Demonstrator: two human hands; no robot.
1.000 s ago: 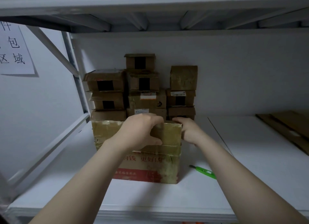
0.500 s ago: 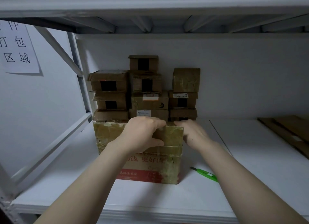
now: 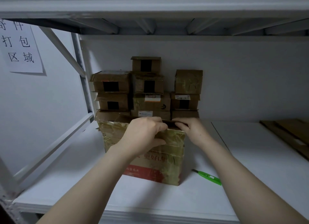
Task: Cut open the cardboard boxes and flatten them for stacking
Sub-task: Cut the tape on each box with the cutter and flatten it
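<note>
The front box [image 3: 173, 140] is brown cardboard under shiny yellowish tape with wrinkled streaks. A red band [image 3: 145, 172] with pale characters runs along its bottom edge, and dark characters are printed above it. The stacked boxes [image 3: 150, 105] behind are plain brown. Several show a black rectangle [image 3: 110, 86], and some carry white labels [image 3: 152, 97]. The knife [image 3: 208, 177] is bright green with a white patch. The shelf [image 3: 250, 157] is white, the rack frame [image 3: 82, 76] pale grey-white. The paper sign [image 3: 20, 46] is white with black characters. The flattened cardboard [image 3: 292, 133] is brown.
</note>
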